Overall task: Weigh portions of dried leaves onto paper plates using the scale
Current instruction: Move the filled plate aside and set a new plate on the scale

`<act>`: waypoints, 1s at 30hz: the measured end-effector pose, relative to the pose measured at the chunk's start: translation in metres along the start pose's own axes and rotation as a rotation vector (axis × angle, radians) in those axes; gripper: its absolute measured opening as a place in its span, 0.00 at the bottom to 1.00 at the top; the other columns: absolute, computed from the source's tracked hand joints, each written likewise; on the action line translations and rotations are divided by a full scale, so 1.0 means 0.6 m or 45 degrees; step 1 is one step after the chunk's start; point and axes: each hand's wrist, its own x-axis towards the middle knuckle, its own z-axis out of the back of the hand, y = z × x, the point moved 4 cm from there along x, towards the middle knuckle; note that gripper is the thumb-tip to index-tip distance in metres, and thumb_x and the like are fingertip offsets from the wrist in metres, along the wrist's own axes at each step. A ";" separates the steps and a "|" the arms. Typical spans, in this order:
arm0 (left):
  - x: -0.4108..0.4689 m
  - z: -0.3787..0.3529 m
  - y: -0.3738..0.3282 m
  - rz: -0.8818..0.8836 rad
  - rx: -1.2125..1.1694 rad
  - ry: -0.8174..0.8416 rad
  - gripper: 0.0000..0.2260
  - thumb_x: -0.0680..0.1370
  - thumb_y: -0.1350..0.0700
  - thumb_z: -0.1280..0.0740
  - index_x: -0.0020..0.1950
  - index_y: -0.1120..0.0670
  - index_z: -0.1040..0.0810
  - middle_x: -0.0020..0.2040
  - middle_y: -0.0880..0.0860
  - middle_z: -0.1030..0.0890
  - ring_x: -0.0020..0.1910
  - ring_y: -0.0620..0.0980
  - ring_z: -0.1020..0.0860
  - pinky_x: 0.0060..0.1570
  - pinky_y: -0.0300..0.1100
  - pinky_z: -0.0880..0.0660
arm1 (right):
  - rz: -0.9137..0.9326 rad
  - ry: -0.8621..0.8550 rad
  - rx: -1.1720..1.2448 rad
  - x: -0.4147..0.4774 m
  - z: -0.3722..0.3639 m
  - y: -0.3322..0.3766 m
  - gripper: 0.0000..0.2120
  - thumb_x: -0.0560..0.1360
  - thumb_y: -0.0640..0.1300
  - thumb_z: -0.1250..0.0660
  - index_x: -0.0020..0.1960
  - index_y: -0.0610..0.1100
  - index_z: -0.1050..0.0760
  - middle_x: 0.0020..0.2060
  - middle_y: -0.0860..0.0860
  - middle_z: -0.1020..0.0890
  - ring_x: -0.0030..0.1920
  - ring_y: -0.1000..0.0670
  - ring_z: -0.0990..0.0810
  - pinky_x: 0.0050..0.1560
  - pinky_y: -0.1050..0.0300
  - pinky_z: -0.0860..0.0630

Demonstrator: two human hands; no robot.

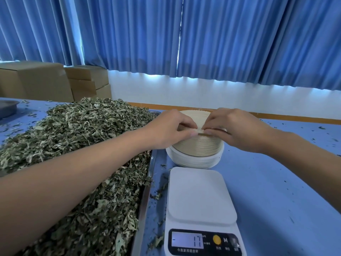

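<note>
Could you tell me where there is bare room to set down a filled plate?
Widest free patch: the table right of the scale and plate stack, only leaf crumbs there. The scale's platform is bare. Left is crowded: the leaf tray fills it, leaving a narrow strip beside the scale.

Left hand (167, 131), right hand (239, 131) on plates (197, 147)

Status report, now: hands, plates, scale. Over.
Hands: left hand and right hand pinch rim of top paper plate on stack. Scale platform bare, display shows minus 17. Left of scale, tray heaped with dried leaves.
</note>
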 end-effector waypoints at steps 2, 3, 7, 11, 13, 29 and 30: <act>0.004 0.010 -0.007 -0.013 0.034 -0.059 0.09 0.78 0.52 0.30 0.57 0.51 0.16 0.51 0.43 0.16 0.50 0.40 0.21 0.51 0.34 0.28 | -0.011 -0.108 -0.034 -0.002 0.010 0.001 0.11 0.82 0.46 0.36 0.56 0.44 0.16 0.50 0.49 0.17 0.51 0.44 0.21 0.48 0.42 0.22; 0.007 0.016 -0.011 -0.014 0.048 -0.093 0.08 0.78 0.53 0.30 0.56 0.50 0.16 0.50 0.43 0.15 0.50 0.41 0.21 0.52 0.36 0.28 | -0.003 -0.153 -0.065 -0.002 0.015 0.005 0.11 0.82 0.44 0.36 0.56 0.43 0.16 0.49 0.47 0.17 0.51 0.43 0.21 0.48 0.42 0.22; 0.007 0.042 -0.033 -0.030 0.069 -0.209 0.05 0.78 0.56 0.30 0.51 0.51 0.15 0.45 0.46 0.15 0.48 0.46 0.20 0.48 0.36 0.27 | 0.078 -0.314 -0.188 -0.006 0.035 0.026 0.10 0.82 0.40 0.36 0.54 0.39 0.17 0.49 0.44 0.16 0.47 0.38 0.20 0.46 0.41 0.23; -0.017 0.059 -0.061 -0.065 0.079 -0.252 0.05 0.77 0.54 0.29 0.51 0.52 0.14 0.46 0.47 0.15 0.48 0.49 0.20 0.49 0.45 0.24 | 0.116 -0.421 -0.199 -0.024 0.051 0.050 0.12 0.81 0.44 0.36 0.52 0.39 0.16 0.47 0.44 0.16 0.46 0.38 0.19 0.44 0.43 0.23; -0.036 0.060 -0.079 -0.113 0.125 -0.238 0.06 0.78 0.54 0.30 0.52 0.52 0.14 0.47 0.47 0.15 0.48 0.50 0.20 0.49 0.48 0.24 | 0.143 -0.446 -0.205 -0.040 0.053 0.066 0.11 0.81 0.44 0.34 0.51 0.39 0.16 0.47 0.45 0.15 0.46 0.38 0.18 0.44 0.44 0.23; -0.230 -0.078 -0.144 -0.496 0.515 0.068 0.10 0.82 0.51 0.37 0.58 0.50 0.18 0.53 0.44 0.17 0.55 0.48 0.21 0.56 0.48 0.28 | 0.071 -0.504 0.014 -0.245 -0.074 0.189 0.12 0.81 0.47 0.35 0.55 0.43 0.15 0.52 0.50 0.16 0.52 0.45 0.17 0.50 0.49 0.26; -0.229 -0.083 -0.140 -0.475 0.470 0.112 0.10 0.81 0.50 0.36 0.57 0.50 0.18 0.52 0.44 0.17 0.55 0.48 0.21 0.55 0.49 0.27 | 0.068 -0.477 0.030 -0.247 -0.078 0.188 0.12 0.81 0.47 0.35 0.56 0.44 0.15 0.52 0.51 0.16 0.53 0.47 0.18 0.51 0.50 0.26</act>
